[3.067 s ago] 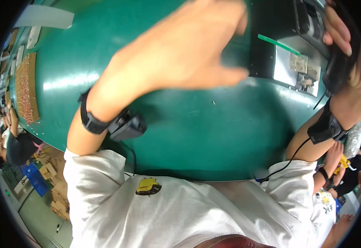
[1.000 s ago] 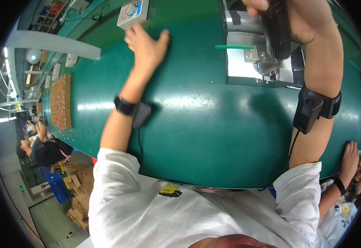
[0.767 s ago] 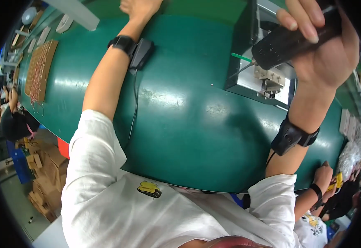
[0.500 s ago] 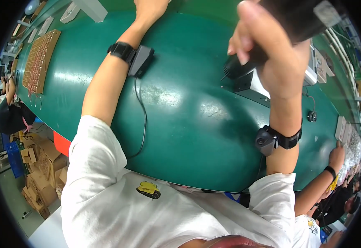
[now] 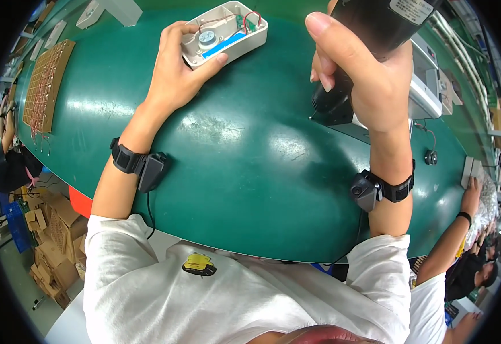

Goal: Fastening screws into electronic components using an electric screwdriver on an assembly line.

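White casing [image 5: 246,49] in left hand [image 5: 174,74]; screwdriver [image 5: 373,28] in right hand [image 5: 373,83].

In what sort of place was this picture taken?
Probably an electronics workshop: a green worktable, an open, wired white casing in the left hand, and a black tool in the right hand.

Printed white label [image 5: 412,9] on black handheld tool [image 5: 366,30], wording unclear

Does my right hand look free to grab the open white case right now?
Probably not: the right hand is wrapped around a black handheld tool, which seems the main obstacle. The left hand grips the open white case. No object shows between case and tool.
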Available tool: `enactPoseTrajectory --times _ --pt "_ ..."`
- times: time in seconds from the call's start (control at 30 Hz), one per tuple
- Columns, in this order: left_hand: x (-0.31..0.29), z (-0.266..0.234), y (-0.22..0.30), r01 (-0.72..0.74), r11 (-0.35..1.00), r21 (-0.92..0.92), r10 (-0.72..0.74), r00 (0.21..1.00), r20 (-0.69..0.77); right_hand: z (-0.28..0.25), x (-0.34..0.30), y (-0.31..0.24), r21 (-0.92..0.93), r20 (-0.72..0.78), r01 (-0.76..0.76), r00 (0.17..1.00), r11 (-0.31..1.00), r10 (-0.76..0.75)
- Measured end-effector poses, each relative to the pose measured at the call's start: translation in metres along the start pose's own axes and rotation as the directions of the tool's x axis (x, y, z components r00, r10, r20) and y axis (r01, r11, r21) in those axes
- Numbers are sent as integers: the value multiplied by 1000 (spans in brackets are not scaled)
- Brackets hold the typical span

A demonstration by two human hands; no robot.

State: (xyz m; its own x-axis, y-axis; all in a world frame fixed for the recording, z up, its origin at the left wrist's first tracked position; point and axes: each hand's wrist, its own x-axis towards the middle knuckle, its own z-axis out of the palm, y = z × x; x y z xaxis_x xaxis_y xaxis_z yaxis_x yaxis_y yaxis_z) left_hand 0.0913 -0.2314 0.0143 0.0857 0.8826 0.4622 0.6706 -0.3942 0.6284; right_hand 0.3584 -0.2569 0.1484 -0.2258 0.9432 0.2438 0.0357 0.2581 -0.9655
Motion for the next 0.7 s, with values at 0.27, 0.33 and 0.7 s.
enactPoseTrajectory --times 0.27,0.33,0.7 --pt "-6 -6 15 -201 972 -125 223 952 208 -21 -8 -17 221 -94 182 982 958 -165" --pt "-13 -7 26 -224 956 -190 273 916 293 -39 -5 -19 343 71 279 945 897 -321" --pt "21 28 115 -484 696 -531 663 717 215 -122 -38 -42 337 39 388 905 858 -424"
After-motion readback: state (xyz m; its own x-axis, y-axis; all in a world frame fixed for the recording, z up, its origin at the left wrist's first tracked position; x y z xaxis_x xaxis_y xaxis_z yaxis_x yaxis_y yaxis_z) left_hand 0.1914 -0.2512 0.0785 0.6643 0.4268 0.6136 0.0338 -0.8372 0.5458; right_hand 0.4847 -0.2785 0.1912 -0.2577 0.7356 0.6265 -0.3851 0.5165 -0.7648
